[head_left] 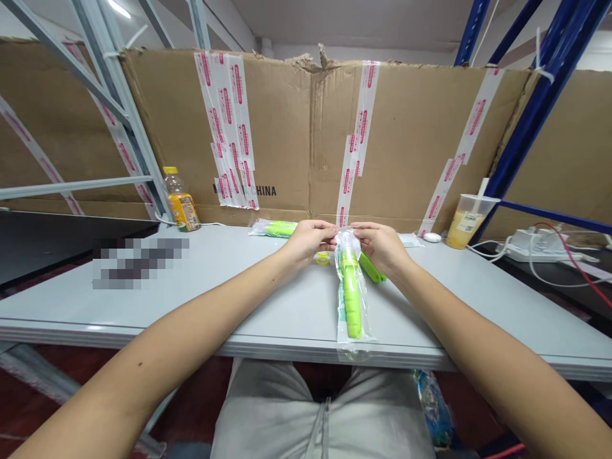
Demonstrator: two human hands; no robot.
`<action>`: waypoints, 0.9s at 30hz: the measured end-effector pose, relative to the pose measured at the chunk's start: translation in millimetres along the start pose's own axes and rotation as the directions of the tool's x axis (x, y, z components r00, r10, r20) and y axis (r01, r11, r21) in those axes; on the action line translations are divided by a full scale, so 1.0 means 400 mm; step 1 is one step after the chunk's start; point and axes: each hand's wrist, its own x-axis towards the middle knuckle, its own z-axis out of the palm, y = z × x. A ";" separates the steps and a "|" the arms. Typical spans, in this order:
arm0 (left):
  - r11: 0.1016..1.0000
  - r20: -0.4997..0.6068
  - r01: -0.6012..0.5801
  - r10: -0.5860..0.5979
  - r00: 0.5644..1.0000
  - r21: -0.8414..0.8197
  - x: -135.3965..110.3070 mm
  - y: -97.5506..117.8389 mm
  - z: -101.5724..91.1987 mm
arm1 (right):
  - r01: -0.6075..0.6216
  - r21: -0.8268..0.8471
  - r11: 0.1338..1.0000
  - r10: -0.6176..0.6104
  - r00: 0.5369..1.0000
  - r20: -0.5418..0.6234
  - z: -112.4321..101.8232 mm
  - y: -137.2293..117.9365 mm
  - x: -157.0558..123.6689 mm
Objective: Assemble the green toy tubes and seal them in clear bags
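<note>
My left hand (308, 241) and my right hand (380, 247) both pinch the top end of a clear plastic bag (351, 290) that lies on the grey table (191, 287). Inside the bag is a long green plastic item (352, 299), pointing toward the table's near edge. Just under my right hand another green item (371, 268) lies bare on the table. A second bagged green item (272, 227) rests behind my left hand. A small yellow ring (322, 258) lies between my hands.
A juice bottle with a yellow cap (182, 201) stands at the back left. A plastic cup with yellow drink (469, 220) and a small white object (432, 237) stand at the back right. A power strip with cables (535, 245) lies far right. Taped cardboard (306, 127) walls the back.
</note>
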 end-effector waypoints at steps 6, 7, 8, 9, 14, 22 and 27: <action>0.989 0.035 -0.140 0.141 0.989 -0.039 -0.001 0.003 0.002 | 0.039 0.032 0.999 -0.040 0.999 0.009 -0.002 -0.005 0.004; 0.986 0.046 -0.163 0.165 0.985 -0.042 -0.001 0.004 0.001 | 0.049 0.034 0.998 -0.050 0.999 0.019 -0.002 -0.006 0.004; 0.982 0.058 -0.186 0.189 0.980 -0.042 0.000 0.004 0.000 | 0.059 0.034 0.998 -0.060 0.998 0.029 -0.001 -0.008 0.003; 0.977 0.072 -0.208 0.211 0.975 -0.042 0.001 0.003 -0.001 | 0.072 0.033 0.997 -0.073 0.997 0.040 -0.001 -0.010 0.002; 0.956 0.120 -0.290 0.294 0.948 -0.052 0.011 0.001 -0.009 | 0.176 0.015 0.984 -0.177 0.980 0.092 0.003 -0.020 -0.002; 0.940 0.182 -0.340 0.331 0.926 0.017 0.002 0.012 -0.008 | 0.194 0.003 0.981 -0.191 0.965 0.180 -0.003 -0.038 -0.007; 0.931 0.193 -0.359 0.343 0.919 0.057 -0.009 0.026 -0.004 | 0.184 -0.005 0.983 -0.177 0.950 0.259 -0.011 -0.054 -0.014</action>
